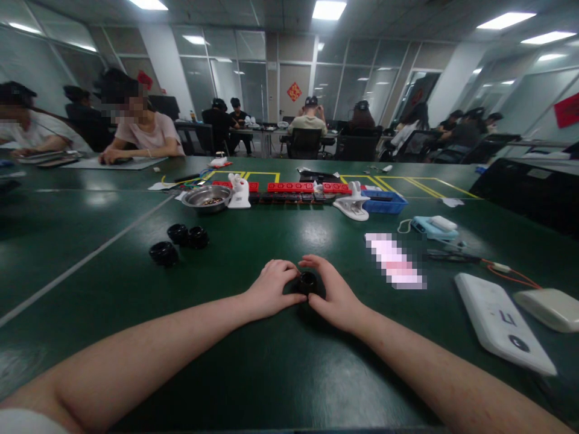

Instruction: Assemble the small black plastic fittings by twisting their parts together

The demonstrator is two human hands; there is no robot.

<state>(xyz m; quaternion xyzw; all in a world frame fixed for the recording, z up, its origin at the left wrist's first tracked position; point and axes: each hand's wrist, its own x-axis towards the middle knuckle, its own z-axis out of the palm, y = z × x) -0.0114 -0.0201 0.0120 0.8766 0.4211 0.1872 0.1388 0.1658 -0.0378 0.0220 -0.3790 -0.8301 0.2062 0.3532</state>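
On a dark-green, smooth-topped desk, a bare left hand and bare right hand are curved inward, fingers and thumbs parted. Three glossy black, rounded pieces are grouped at left. Between the hands, a small black, open-topped round piece is encircled; whether it is clamped by either grip cannot be told.

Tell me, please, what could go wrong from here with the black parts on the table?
The round black part sits between the left hand and the right hand; if they press unevenly, it might slip or tip. Three similar black parts stand close together farther left, so a wide sweep of the left hand could scatter them.
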